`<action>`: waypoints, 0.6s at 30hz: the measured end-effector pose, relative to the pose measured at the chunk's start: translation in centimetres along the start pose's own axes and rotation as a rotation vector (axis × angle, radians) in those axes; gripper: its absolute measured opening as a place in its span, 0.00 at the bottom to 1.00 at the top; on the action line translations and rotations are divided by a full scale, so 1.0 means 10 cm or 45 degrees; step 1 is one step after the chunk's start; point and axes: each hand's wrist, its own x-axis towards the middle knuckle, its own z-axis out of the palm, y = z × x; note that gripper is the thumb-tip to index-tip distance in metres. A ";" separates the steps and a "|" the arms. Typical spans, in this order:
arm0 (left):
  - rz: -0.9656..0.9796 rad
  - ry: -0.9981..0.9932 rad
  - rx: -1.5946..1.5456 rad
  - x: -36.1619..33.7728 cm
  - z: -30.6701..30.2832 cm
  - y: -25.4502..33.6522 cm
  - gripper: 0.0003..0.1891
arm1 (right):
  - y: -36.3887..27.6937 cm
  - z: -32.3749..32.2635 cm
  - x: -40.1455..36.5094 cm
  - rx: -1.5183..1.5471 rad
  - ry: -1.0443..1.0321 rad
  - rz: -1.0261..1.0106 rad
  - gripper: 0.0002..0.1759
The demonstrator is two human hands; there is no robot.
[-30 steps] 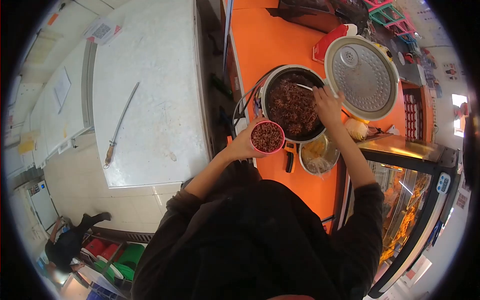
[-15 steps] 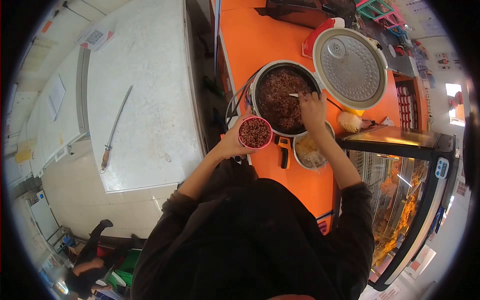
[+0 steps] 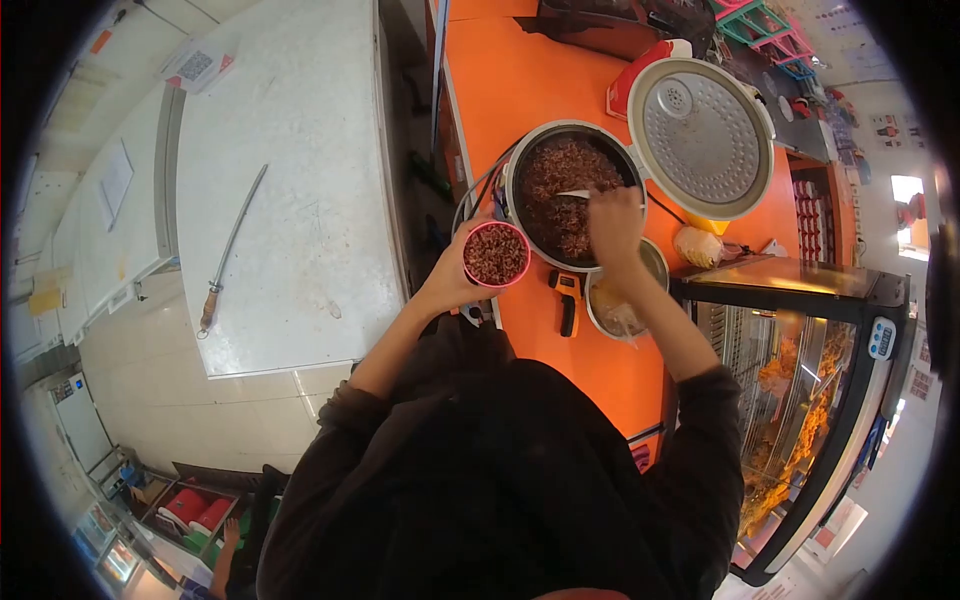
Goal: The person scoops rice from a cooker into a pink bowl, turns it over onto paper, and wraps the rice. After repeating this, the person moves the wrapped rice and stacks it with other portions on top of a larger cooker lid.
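Observation:
My left hand (image 3: 448,282) is wrapped round a pink-rimmed cup (image 3: 466,263) filled to near its rim with reddish-brown cooked rice. It is beside the near left edge of an open rice cooker (image 3: 514,222). More of the dark rice (image 3: 560,165) lies inside the cooker. Over the pot's right side, my right hand (image 3: 617,222) is closed on a white rice paddle (image 3: 573,193). The paddle's pale end points left across the rice; the fingers hide the rest. The cooker's round metal lid (image 3: 700,150) stands tilted open at the right.
On the orange counter (image 3: 540,345) lie an orange-black thermometer gun (image 3: 567,303) and a round pot (image 3: 597,318) with yellowish contents. A glass food warmer (image 3: 800,290) stands at right. The white table (image 3: 290,240) at left bears a sharpening steel (image 3: 238,235). Part of another person (image 3: 235,560) shows lower left.
My left hand has shifted slightly left with the cup. My right hand and the paddle have moved a little left over the rice. The other person at lower left has moved mostly out of view.

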 end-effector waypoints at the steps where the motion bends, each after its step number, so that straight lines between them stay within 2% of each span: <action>1: 0.103 0.072 0.065 0.02 -0.02 0.04 0.48 | 0.16 -0.01 0.03 0.311 -0.009 0.097 0.08; 3: 0.091 0.111 0.193 0.05 -0.09 0.09 0.47 | 0.45 -0.37 -0.01 0.304 -0.102 0.192 0.05; 5: 0.107 0.205 0.313 0.14 -0.13 0.18 0.44 | 0.76 -0.71 -0.07 0.275 -0.299 0.239 0.07; 6: 0.111 0.193 0.314 0.26 -0.15 0.24 0.44 | 0.86 -0.70 -0.13 0.274 -0.301 0.251 0.07; 8: 0.293 0.092 0.872 0.59 -0.20 0.39 0.43 | 1.04 -0.65 -0.27 0.560 -0.418 0.619 0.10; 10: 0.362 0.027 0.914 1.02 -0.16 0.48 0.43 | 1.08 -0.51 -0.36 0.511 -0.374 0.622 0.14; 12: 0.556 -0.228 1.008 1.47 -0.13 0.43 0.44 | 1.06 -0.42 -0.41 0.497 -0.433 0.692 0.15; 13: 0.563 -0.230 1.006 1.67 -0.10 0.40 0.44 | 1.04 -0.38 -0.44 0.492 -0.430 0.698 0.15; 15: 0.772 -0.470 1.333 2.01 -0.01 0.34 0.42 | 0.98 -0.29 -0.47 0.594 -0.570 0.699 0.17; 16: 0.779 -0.474 1.334 2.12 0.03 0.27 0.42 | 0.95 -0.26 -0.48 0.594 -0.568 0.706 0.17; 18: 0.703 -0.705 1.634 2.30 0.13 0.21 0.40 | 0.88 -0.20 -0.49 0.819 -0.576 0.844 0.23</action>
